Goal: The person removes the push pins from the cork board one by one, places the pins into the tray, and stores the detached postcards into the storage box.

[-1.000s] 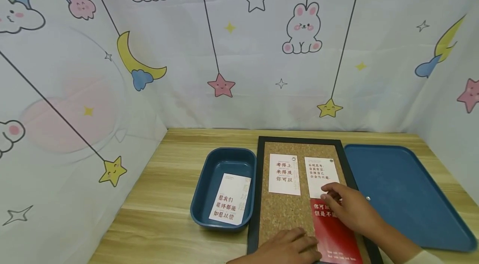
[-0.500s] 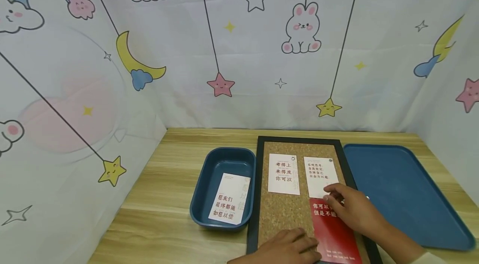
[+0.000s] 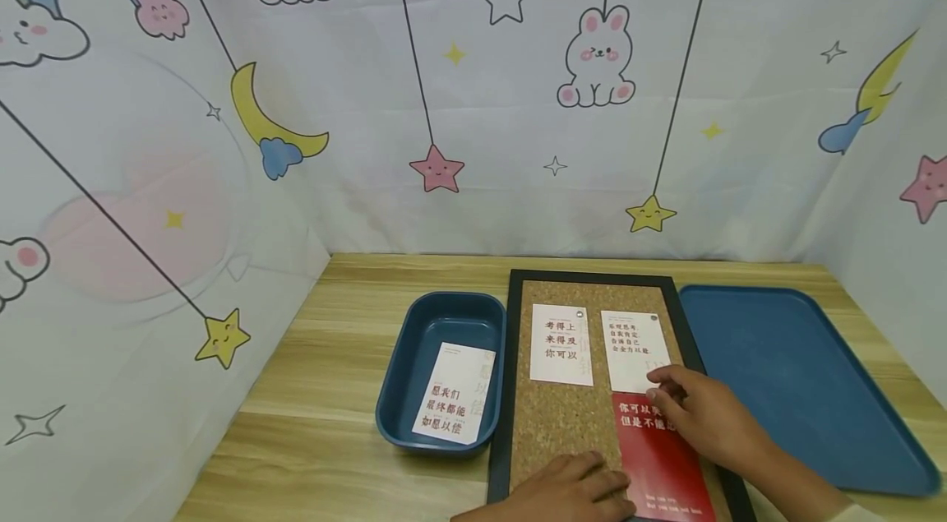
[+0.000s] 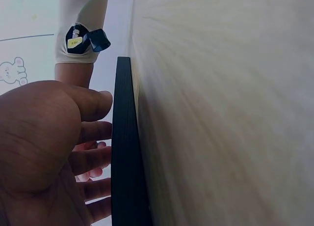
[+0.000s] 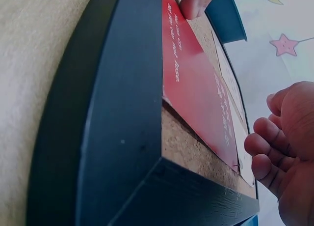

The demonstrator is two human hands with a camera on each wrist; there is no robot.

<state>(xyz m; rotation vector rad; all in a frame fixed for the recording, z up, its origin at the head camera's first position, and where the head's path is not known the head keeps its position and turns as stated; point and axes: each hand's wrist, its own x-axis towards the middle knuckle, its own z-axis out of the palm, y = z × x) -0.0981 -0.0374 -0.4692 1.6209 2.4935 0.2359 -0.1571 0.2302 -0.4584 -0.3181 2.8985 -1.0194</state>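
My left hand (image 3: 565,489) rests on the lower part of the corkboard (image 3: 558,423), its fingertips on the left edge of a red card (image 3: 662,464) with white writing. In the left wrist view its fingers reach past the black frame (image 4: 126,137). My right hand (image 3: 706,415) is over the upper right edge of the red card, thumb and index finger apart; the right wrist view shows its fingers loosely bent, with nothing visible between them. Directly above the red card lies a white card (image 3: 629,349). Another white card (image 3: 561,345) lies to its left, both with a small round pin at the top.
Left of the board stands a deep blue bin (image 3: 429,316) with a white printed card (image 3: 455,394) in it. A flat blue tray (image 3: 799,390) lies on the right. Printed curtains (image 3: 503,111) enclose the wooden table (image 3: 288,440) at the back and sides.
My right hand has moved slightly right and down, uncovering more writing on the red card. A small shiny dot beside that hand is no longer visible. My left hand stays put.
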